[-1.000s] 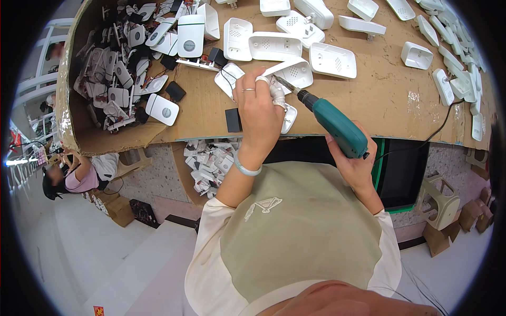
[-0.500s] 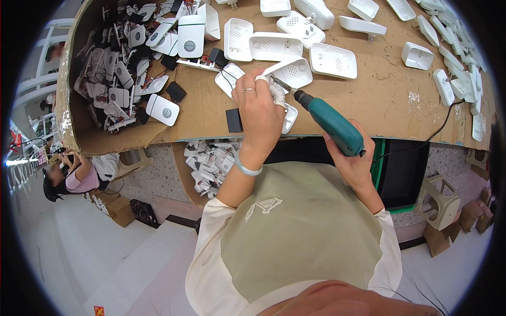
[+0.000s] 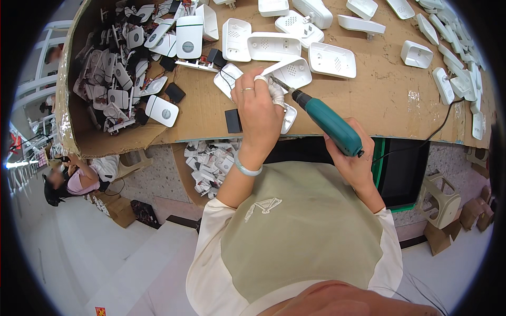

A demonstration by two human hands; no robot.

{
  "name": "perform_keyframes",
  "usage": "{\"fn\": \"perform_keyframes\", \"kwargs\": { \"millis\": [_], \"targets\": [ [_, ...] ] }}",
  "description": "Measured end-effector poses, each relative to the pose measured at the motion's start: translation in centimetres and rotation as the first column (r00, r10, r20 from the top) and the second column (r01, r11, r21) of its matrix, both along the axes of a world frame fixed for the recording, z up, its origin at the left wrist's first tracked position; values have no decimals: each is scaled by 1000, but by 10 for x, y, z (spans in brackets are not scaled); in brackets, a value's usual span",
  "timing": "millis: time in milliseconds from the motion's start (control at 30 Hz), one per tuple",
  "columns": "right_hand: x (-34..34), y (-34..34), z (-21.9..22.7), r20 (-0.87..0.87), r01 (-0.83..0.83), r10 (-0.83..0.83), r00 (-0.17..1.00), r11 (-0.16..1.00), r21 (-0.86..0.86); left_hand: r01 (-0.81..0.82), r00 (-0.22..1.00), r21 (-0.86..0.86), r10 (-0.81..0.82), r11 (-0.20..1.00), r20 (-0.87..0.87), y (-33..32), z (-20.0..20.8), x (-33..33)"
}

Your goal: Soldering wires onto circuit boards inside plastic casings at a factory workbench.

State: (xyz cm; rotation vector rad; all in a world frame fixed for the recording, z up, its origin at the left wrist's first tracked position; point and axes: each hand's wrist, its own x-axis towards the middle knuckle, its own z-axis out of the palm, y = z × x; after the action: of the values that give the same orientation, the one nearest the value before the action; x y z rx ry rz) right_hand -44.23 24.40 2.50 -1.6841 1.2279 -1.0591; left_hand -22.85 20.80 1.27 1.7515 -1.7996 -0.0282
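Observation:
My right hand grips a green electric screwdriver, its bit slanting up and left to the fingertips of my left hand. Those fingertips are pinched together at the bit's tip, with white wrapping on some of them; what they pinch is too small or hidden to name. A white plastic housing shows partly from under my left hand. Just beyond the fingers lies an open white shell, and a white cover with a dark wire sits to their left. A black block lies beside my left wrist.
A cardboard box at the left holds a heap of white-and-black device parts. Several white shells spread over the cardboard-covered table, piled at the far right. A cord runs from the screwdriver. Below the edge stands a carton of white parts. Another person sits at the left.
The view has shifted very slightly. Both hands and the screwdriver keep nearly the same place, the bit still at my left fingertips.

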Motion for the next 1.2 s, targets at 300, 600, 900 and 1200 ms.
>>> {"fn": "perform_keyframes", "kwargs": {
  "millis": [300, 600, 900, 1200],
  "targets": [
    [-7, 0, 0, -61, -70, 71, 996, 997, 13, -7, 1000, -13, 7, 1000, 16, 0, -1, 1],
    [-5, 2, 1, 86, -6, 4, 996, 999, 31, 0, 1000, 12, 0, 1000, 19, 1, 1, 1],
    [-19, 19, 5, 89, 120, -129, 988, 987, 106, -38, 998, -50, 40, 998, 45, -1, 4, -1],
    [-25, 29, 8, 162, 187, -212, 964, 970, 155, -67, 996, -77, 71, 995, 53, 0, -1, 0]
  ]
}}
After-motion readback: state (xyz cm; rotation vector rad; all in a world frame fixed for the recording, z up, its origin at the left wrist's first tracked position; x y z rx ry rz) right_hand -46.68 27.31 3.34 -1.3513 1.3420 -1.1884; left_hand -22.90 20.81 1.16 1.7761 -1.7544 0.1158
